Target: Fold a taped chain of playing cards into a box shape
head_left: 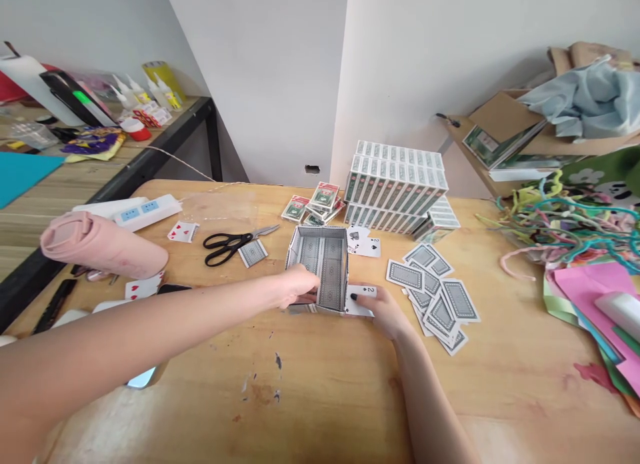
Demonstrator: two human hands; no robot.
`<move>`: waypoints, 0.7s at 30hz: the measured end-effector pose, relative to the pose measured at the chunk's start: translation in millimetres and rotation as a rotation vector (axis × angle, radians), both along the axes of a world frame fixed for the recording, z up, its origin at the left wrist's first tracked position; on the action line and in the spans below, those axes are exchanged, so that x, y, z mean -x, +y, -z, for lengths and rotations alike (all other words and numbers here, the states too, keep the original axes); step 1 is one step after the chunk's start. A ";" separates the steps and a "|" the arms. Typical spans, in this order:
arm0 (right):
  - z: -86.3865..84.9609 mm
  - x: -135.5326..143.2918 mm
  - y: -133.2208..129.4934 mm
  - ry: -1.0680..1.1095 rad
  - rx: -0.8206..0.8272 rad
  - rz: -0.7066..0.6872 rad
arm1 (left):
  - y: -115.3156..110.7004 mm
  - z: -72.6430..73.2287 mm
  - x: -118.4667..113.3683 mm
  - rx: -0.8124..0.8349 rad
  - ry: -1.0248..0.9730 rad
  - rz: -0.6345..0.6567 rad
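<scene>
Box (331, 277) grey-patterned inside; loose cards (443, 314) grey-backed (white-bordered); scissors (244, 239) black-handled.

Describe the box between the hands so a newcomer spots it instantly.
On the wooden table, find the stack of card packs at the back. Nearer and left of it is a low box, the left hand at its near left corner. Unlike the packs, it's open-topped, showing grey patterned card backs inside.

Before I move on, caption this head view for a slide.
Left hand at a card-lined box, right hand on a playing card at its right side, black-handled scissors to the left.
</scene>
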State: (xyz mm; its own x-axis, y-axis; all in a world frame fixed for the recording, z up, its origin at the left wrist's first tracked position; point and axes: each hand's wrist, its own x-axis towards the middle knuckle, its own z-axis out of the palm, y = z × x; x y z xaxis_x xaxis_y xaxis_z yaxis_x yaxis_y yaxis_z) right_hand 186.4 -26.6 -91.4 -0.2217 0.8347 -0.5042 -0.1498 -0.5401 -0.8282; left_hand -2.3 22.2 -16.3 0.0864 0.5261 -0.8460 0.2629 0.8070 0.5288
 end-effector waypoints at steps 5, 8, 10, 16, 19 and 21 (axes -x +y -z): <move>5.5 -3.7 -0.5 -0.055 -0.028 -0.006 | -4.2 -3.8 -0.4 -0.002 -0.001 0.047; 8.0 -4.3 -0.2 -0.050 -0.031 0.007 | -5.3 -4.8 2.1 0.010 -0.007 0.074; 8.4 -4.2 -0.2 -0.033 -0.024 0.017 | -5.6 -2.8 3.8 0.005 0.006 0.090; 0.6 -4.4 -4.3 0.063 0.052 -0.016 | -8.6 11.5 3.7 -0.086 0.150 0.194; -3.5 -7.5 -6.8 0.021 0.110 -0.050 | -9.6 16.3 0.2 -0.160 0.279 0.315; -5.5 -12.1 -7.8 -0.102 0.116 -0.081 | -9.2 17.9 -2.8 -0.212 0.358 0.407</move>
State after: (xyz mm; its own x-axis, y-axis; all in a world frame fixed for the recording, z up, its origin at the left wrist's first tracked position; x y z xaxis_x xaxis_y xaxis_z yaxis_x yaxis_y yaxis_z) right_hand 198.5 -34.4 -85.9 -0.2289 0.7509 -0.6195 -0.0204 -0.6399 -0.7682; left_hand 0.5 13.0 -34.3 0.0455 0.6715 -0.7396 0.7219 0.4896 0.4890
